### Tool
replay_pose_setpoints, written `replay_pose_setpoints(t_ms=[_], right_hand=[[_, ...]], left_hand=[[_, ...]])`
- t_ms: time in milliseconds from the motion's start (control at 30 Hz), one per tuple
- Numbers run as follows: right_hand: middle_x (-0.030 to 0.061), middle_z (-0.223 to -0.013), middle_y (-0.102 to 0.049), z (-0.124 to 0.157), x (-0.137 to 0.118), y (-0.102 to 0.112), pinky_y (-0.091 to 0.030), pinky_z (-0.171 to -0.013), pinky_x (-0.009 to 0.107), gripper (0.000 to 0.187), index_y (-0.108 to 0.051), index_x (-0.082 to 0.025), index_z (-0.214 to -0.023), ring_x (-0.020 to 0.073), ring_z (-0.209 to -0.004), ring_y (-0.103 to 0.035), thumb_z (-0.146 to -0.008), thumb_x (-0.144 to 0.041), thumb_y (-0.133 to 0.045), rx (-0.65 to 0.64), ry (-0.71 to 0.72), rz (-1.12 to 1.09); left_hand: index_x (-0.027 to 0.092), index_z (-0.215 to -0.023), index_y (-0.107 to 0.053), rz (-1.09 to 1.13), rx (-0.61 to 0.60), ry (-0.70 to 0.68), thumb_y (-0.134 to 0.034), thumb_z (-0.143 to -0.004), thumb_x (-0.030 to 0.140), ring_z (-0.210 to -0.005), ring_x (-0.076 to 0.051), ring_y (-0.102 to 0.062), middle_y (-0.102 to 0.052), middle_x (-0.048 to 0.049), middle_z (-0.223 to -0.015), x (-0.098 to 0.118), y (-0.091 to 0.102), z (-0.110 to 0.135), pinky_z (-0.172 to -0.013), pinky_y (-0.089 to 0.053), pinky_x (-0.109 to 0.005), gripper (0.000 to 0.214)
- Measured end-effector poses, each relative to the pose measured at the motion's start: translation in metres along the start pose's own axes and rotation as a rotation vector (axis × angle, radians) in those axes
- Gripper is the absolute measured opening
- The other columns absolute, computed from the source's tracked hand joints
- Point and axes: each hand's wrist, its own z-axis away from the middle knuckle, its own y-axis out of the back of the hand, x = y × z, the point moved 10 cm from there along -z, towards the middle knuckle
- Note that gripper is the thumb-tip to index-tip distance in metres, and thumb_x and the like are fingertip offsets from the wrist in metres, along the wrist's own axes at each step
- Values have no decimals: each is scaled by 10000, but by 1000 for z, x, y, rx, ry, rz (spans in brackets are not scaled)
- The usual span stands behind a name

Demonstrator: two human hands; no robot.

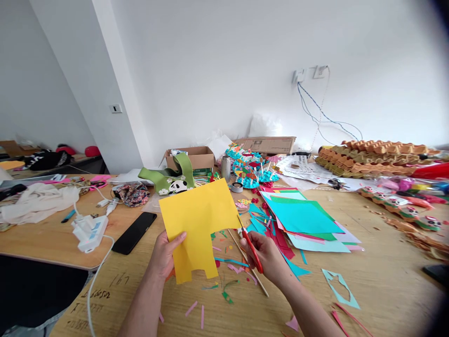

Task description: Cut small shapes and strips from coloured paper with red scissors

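Note:
My left hand [165, 256] grips a sheet of yellow paper [196, 215] by its left edge, thumb on the near face. The sheet is held up above the table, with pieces cut out of its lower right and bottom edge. In my right hand [264, 255] is a pair of red-handled scissors [251, 250], its blades at the paper's right edge. Small paper scraps [229, 267] in pink, green and blue lie on the table below, near a thin wooden stick [257, 279].
Stacked coloured paper [305, 217] lies right of centre. Behind are blue paper decorations [250, 168], a green panda bag [175, 180] and a cardboard box [196, 157]. A black phone [135, 232] and white power strip [90, 232] lie left; egg trays [372, 159] are piled right.

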Motion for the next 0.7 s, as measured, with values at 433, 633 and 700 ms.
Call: replay_pose_setpoints(t_ms=[433, 633, 700], right_hand=[[-47, -442, -529, -1, 0, -1, -319, -411, 202, 306, -447, -200, -671, 106, -389, -484, -801, -456, -552, -5, 16, -3], [-48, -433, -528, 0, -4, 0, -311, -408, 203, 322, -437, -204, -649, 104, -382, -472, -792, -469, -552, 5, 6, 9], [-57, -423, -510, 0, -4, 1, -309, -406, 202, 320, -433, -206, -648, 100, -375, -459, -791, -466, -553, 11, 5, 0]], left_hand=[[147, -993, -655, 13, -31, 24, -761, -617, 209, -871, -277, -664, -707, -107, -971, -2, -4, 2, -786, -515, -390, 395], [135, -994, -653, 9, -24, 29, -770, -602, 214, -862, -281, -666, -708, -114, -955, -1, -5, 3, -780, -515, -391, 417], [130, -992, -648, 10, -26, 23, -767, -606, 214, -867, -284, -664, -707, -116, -953, -1, -6, 3, -775, -516, -391, 412]])
